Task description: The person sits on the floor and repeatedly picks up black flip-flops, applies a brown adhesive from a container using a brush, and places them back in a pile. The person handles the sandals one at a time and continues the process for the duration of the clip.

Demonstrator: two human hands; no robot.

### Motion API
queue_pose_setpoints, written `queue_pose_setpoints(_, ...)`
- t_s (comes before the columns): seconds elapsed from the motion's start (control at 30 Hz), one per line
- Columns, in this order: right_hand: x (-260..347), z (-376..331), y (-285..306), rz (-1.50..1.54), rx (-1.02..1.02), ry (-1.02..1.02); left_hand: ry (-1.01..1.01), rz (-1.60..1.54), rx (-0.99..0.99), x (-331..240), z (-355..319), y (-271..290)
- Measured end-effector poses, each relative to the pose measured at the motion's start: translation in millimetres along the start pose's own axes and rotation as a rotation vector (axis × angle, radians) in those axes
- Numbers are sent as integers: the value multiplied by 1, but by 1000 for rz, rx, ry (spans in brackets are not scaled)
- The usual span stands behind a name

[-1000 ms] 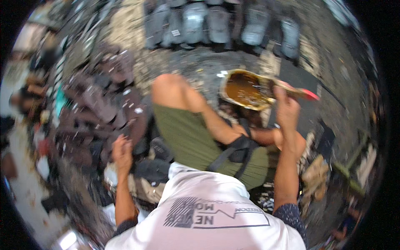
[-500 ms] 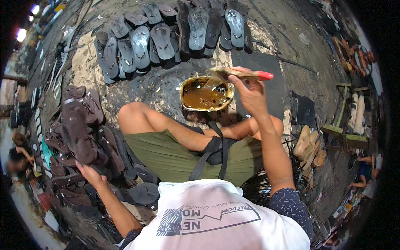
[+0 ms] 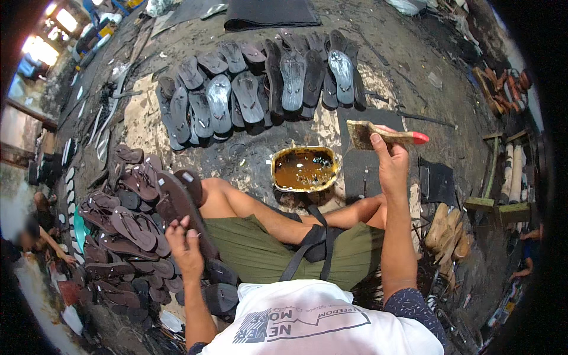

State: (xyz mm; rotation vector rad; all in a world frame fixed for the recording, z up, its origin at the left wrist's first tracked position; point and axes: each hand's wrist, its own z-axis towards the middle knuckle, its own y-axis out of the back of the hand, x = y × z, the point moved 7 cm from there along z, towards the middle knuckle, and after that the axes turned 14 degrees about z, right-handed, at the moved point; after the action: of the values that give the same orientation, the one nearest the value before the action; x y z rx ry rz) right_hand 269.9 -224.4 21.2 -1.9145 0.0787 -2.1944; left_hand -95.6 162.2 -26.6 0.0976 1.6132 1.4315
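My left hand (image 3: 187,248) grips a dark brown flip-flop (image 3: 177,200) by its near end, beside my left knee. A second brown sole shows partly behind it. Raised above the floor on the right, my right hand (image 3: 391,165) is closed around a flat brush (image 3: 381,134) with a red handle tip. Its stained bristles point left. In front of my crossed legs sits a small tub (image 3: 290,189) of brown, sticky-looking liquid, to the left of and nearer than the brush.
Rows of dark flip-flops (image 3: 247,97) lie beyond the tub, some with shiny wet-looking soles. A heap of brown flip-flops (image 3: 133,228) is at my left. Wooden foot-shaped blocks (image 3: 444,228) and a low wooden frame (image 3: 512,213) stand right. Another person's arm (image 3: 54,242) appears far left.
My left hand has brought the brown flip-flop from the heap rightward to my knee. The brush has moved right, away from above the tub. The view has tilted up.
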Motion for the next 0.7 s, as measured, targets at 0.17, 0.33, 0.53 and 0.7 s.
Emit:
queue_pose_setpoints(0.17, -3, -3, 4, 130, -69, 8, -56, 8, -102, -9, 33, -26)
queue_pose_setpoints(0.33, -3, -5, 51, 115, -122, 55, 79, 764, -453, 61, 43, 74)
queue_pose_setpoints(0.53, -40, 0, 53, 400, -208, -68, -153, 199, 47, 4, 15, 33)
queue_pose_setpoints(0.7, -22, -15, -2, -44, 153, -27, -206, 272, 110, -47, 6, -19)
